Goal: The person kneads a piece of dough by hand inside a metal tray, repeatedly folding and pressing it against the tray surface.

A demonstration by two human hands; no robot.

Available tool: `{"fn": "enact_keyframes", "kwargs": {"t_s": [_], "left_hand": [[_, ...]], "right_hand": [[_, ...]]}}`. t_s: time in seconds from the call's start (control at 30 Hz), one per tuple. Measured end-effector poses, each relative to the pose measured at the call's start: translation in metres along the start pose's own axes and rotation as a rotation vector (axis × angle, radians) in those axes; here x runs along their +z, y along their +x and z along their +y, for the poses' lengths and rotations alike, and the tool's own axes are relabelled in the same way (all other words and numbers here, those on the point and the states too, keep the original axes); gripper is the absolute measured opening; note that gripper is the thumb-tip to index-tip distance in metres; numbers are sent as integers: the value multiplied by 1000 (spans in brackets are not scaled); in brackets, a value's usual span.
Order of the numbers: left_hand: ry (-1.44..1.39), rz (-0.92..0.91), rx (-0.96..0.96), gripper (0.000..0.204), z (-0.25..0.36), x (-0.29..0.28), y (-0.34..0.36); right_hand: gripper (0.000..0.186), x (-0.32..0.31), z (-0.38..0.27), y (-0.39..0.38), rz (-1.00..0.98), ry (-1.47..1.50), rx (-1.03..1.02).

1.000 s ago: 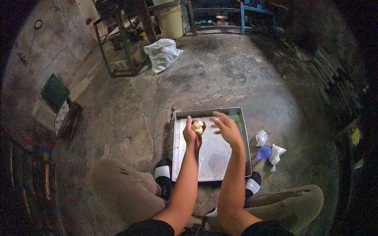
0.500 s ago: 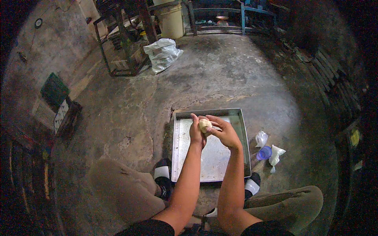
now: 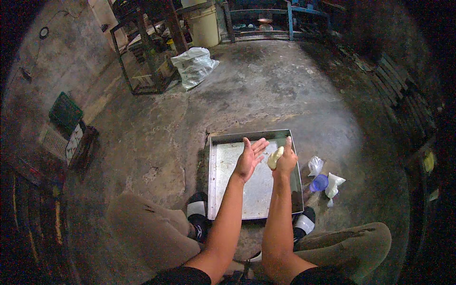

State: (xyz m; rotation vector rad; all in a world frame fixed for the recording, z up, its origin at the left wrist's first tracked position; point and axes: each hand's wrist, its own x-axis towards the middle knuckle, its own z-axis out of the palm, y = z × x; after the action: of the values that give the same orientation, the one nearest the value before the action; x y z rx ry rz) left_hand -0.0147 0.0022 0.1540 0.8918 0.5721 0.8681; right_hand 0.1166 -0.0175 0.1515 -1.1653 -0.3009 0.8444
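Note:
A pale, dough-like lump (image 3: 274, 157) rests against the palm side of my right hand (image 3: 287, 161), whose thumb points up and whose fingers are partly hidden behind it. It looks somewhat long and flattened. Apart from it, on the left, my left hand (image 3: 250, 161) is open, palm turned toward the lump, with fingers and thumb spread. Both hands are over a shallow square metal tray (image 3: 255, 202) on the floor between my feet. Its bottom is bare metal with a few dark specks.
Right of the tray stand a blue-purple cup (image 3: 318, 183), a clear plastic bag (image 3: 315, 166) and a tied bag of white stuff (image 3: 334, 185). A white sack (image 3: 195, 67) sits farther off by a dark metal frame (image 3: 151, 71). Behind is a pale bucket (image 3: 204, 26).
My hands have come apart. The right one has moved right with the lump and turned thumb up; the left has opened out. The lump looks longer and flatter than before.

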Motion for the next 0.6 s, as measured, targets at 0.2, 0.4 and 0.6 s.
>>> {"fn": "enact_keyframes", "kwargs": {"t_s": [0.2, 0.4, 0.6], "left_hand": [[135, 28, 52, 71, -4, 8, 0], [164, 632, 321, 30, -2, -5, 2], [-328, 801, 145, 43, -7, -10, 7]], "right_hand": [[67, 3, -9, -2, -275, -177, 152], [73, 9, -24, -21, -908, 4, 474], [52, 37, -34, -44, -645, -774, -17]]}}
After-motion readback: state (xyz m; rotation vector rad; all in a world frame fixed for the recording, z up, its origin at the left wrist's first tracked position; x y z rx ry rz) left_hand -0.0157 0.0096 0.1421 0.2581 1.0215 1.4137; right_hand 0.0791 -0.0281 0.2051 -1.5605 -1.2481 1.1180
